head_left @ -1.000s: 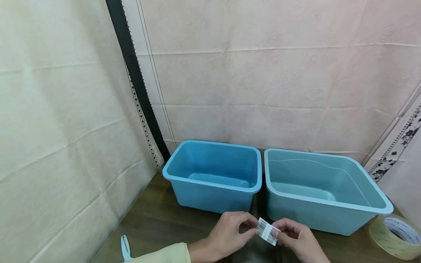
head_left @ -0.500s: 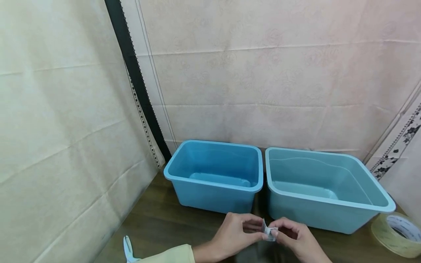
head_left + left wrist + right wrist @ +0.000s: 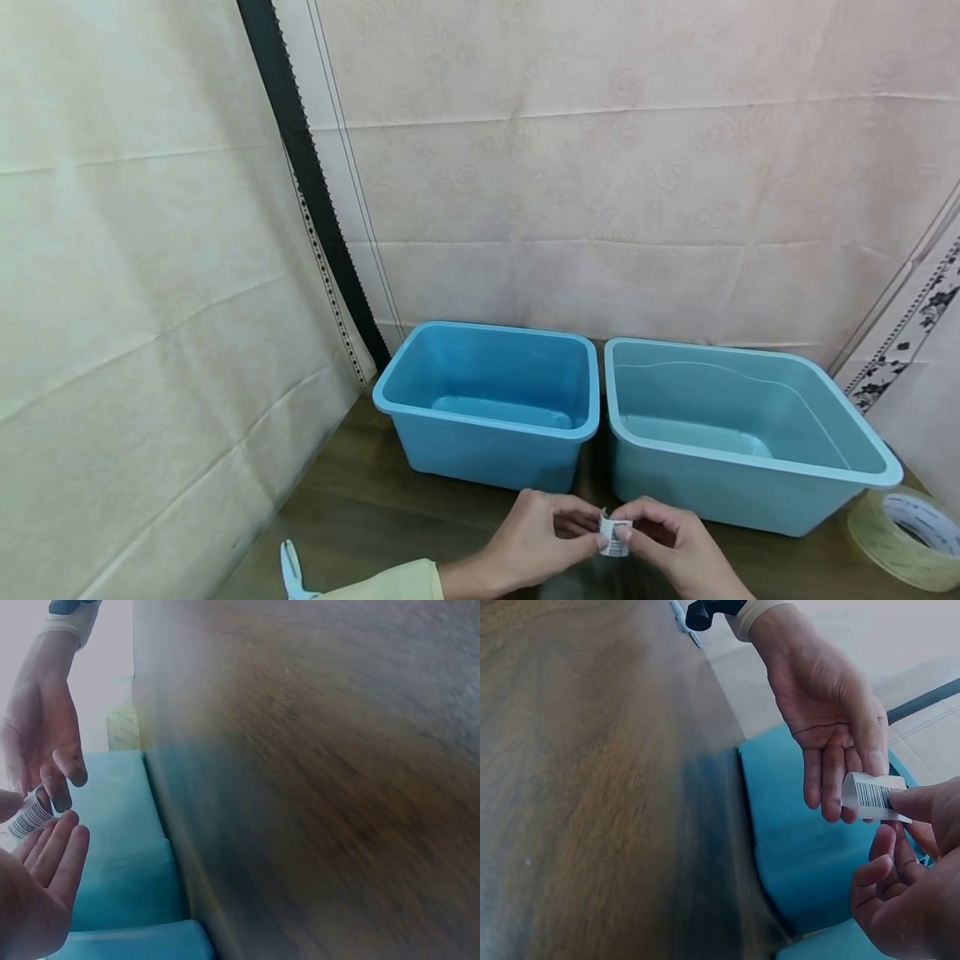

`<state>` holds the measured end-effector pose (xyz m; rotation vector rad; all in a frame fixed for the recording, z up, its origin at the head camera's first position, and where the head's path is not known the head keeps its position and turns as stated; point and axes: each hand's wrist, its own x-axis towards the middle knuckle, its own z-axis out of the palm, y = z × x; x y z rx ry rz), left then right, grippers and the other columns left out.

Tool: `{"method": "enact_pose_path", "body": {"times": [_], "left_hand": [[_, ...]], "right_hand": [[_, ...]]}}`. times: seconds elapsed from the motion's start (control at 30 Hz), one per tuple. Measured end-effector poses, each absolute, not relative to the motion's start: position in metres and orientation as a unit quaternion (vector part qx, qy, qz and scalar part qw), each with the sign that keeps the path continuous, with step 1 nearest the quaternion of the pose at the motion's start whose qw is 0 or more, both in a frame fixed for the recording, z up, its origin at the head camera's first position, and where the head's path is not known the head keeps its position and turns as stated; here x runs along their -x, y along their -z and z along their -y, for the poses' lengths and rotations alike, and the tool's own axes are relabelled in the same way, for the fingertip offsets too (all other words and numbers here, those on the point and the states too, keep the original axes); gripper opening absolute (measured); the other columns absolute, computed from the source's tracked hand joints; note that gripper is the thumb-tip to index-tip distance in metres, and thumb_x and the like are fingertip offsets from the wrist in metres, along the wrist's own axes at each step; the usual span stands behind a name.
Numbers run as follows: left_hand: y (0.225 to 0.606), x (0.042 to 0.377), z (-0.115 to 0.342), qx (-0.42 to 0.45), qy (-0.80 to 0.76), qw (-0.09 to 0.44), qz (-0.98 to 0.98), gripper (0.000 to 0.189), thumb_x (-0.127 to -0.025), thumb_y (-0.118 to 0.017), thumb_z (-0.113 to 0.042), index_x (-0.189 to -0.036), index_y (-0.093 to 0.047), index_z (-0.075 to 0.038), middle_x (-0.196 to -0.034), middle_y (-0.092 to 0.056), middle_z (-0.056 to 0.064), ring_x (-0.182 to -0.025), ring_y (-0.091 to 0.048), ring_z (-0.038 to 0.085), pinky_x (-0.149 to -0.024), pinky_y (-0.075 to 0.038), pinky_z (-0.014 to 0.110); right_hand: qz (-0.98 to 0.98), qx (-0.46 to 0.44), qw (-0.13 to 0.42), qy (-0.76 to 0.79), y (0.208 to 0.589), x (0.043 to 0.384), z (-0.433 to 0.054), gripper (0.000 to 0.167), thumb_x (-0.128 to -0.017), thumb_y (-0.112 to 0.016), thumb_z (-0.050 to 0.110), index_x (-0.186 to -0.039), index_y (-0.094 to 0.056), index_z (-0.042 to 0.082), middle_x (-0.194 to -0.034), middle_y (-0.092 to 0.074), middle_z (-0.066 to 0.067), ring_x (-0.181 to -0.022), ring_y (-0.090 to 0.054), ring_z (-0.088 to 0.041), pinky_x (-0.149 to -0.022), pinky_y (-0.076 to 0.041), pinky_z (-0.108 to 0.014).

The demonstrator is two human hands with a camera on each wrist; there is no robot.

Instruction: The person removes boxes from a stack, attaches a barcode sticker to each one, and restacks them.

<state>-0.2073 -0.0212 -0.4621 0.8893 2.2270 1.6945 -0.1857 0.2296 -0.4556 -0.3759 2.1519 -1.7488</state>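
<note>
A small white barcode label (image 3: 615, 537) is held between both hands in front of the two tubs, bent into a curve. My left hand (image 3: 528, 542) pinches its left side between thumb and fingers. On its right side, the thumb and fingertips of my right hand (image 3: 675, 546) pinch it too. In the right wrist view the barcode label (image 3: 874, 795) shows its printed bars facing out, one end curling round. The left wrist view shows the curled label (image 3: 30, 817) with its stripes between the fingertips of both hands.
Behind the hands stand a blue tub (image 3: 483, 454) and, to its right, a paler teal tub (image 3: 720, 492). A roll of clear tape (image 3: 903, 542) lies at the right. A light blue plastic tool (image 3: 291, 571) lies at the left on the dark wooden table (image 3: 360, 508). Cloth walls surround the table.
The label, flat and tilted a second ago, is now bent into a curve between the fingers. The left hand has moved slightly right, closer to the right hand.
</note>
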Motion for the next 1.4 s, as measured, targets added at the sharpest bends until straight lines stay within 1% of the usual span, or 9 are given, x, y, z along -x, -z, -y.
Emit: {"method": "enact_pose_path", "body": {"times": [0.3, 0.6, 0.73, 0.87, 0.97, 1.13, 1.33, 1.4], "left_hand": [[0.4572, 0.2046, 0.0222, -0.282, -0.575, 0.109, -0.76, 0.027, -0.096, -0.078, -0.034, -0.118, -0.081, -0.017, -0.105, -0.08, -0.013, -0.088, -0.075, -0.004, -0.075, -0.06, 0.017], [0.4582, 0.2038, 0.0205, -0.288, -0.564, 0.098, -0.768, 0.023, -0.1, -0.073, -0.03, -0.114, -0.082, -0.014, -0.103, -0.081, -0.011, -0.083, -0.073, -0.007, -0.073, -0.059, 0.016], [0.4589, 0.2031, 0.0196, -0.292, -0.563, 0.097, -0.767, 0.025, -0.099, -0.074, -0.035, -0.114, -0.083, -0.016, -0.101, -0.081, -0.012, -0.083, -0.073, -0.007, -0.072, -0.059, 0.017], [0.4595, 0.2024, 0.0178, -0.3, -0.556, 0.092, -0.77, 0.026, -0.099, -0.075, -0.038, -0.113, -0.083, -0.018, -0.099, -0.081, -0.014, -0.081, -0.073, -0.008, -0.071, -0.059, 0.017], [0.4597, 0.2027, 0.0167, -0.304, -0.551, 0.087, -0.772, 0.026, -0.1, -0.074, -0.037, -0.113, -0.083, -0.017, -0.099, -0.081, -0.014, -0.081, -0.072, -0.008, -0.071, -0.059, 0.017], [0.4602, 0.2046, 0.0181, -0.307, -0.556, 0.088, -0.767, 0.026, -0.101, -0.073, -0.034, -0.115, -0.082, -0.015, -0.102, -0.081, -0.012, -0.084, -0.072, -0.007, -0.074, -0.059, 0.016], [0.4625, 0.2058, 0.0231, -0.299, -0.577, 0.094, -0.754, 0.027, -0.1, -0.074, -0.035, -0.12, -0.08, -0.018, -0.109, -0.08, -0.012, -0.091, -0.074, -0.003, -0.079, -0.06, 0.018], [0.463, 0.2057, 0.0245, -0.292, -0.591, 0.097, -0.745, 0.025, -0.1, -0.075, -0.033, -0.119, -0.079, -0.018, -0.111, -0.08, -0.011, -0.094, -0.075, -0.002, -0.08, -0.06, 0.018]], "right_hand": [[-0.767, 0.132, 0.164, 0.606, 0.4542, 0.1837, -0.2317, 0.032, -0.108, -0.062, 0.023, -0.129, -0.068, -0.001, -0.116, -0.071, -0.009, -0.097, -0.066, -0.013, -0.087, -0.059, -0.029], [-0.778, 0.124, 0.16, 0.595, 0.4551, 0.182, -0.2303, 0.032, -0.107, -0.064, 0.023, -0.128, -0.069, -0.001, -0.117, -0.071, -0.011, -0.094, -0.065, -0.014, -0.085, -0.059, -0.03], [-0.783, 0.124, 0.151, 0.591, 0.4552, 0.1803, -0.2304, 0.032, -0.106, -0.064, 0.023, -0.127, -0.07, -0.001, -0.115, -0.072, -0.01, -0.092, -0.065, -0.014, -0.083, -0.059, -0.029], [-0.786, 0.117, 0.14, 0.59, 0.4549, 0.178, -0.2271, 0.032, -0.105, -0.067, 0.025, -0.126, -0.071, 0.0, -0.111, -0.074, -0.008, -0.09, -0.066, -0.017, -0.081, -0.059, -0.031], [-0.79, 0.096, 0.133, 0.591, 0.4547, 0.1766, -0.2247, 0.033, -0.103, -0.069, 0.028, -0.124, -0.072, 0.002, -0.11, -0.074, -0.008, -0.09, -0.066, -0.019, -0.08, -0.059, -0.032], [-0.796, 0.076, 0.126, 0.588, 0.4554, 0.1765, -0.2248, 0.033, -0.101, -0.071, 0.029, -0.123, -0.072, 0.004, -0.11, -0.075, -0.009, -0.09, -0.067, -0.019, -0.081, -0.059, -0.032], [-0.79, 0.089, 0.115, 0.595, 0.4583, 0.1779, -0.2288, 0.032, -0.103, -0.069, 0.025, -0.124, -0.071, 0.001, -0.11, -0.074, -0.008, -0.09, -0.067, -0.015, -0.08, -0.059, -0.031], [-0.787, 0.089, 0.114, 0.6, 0.4596, 0.1782, -0.23, 0.032, -0.104, -0.068, 0.024, -0.124, -0.07, 0.0, -0.11, -0.074, -0.007, -0.089, -0.067, -0.015, -0.08, -0.059, -0.031]]}}
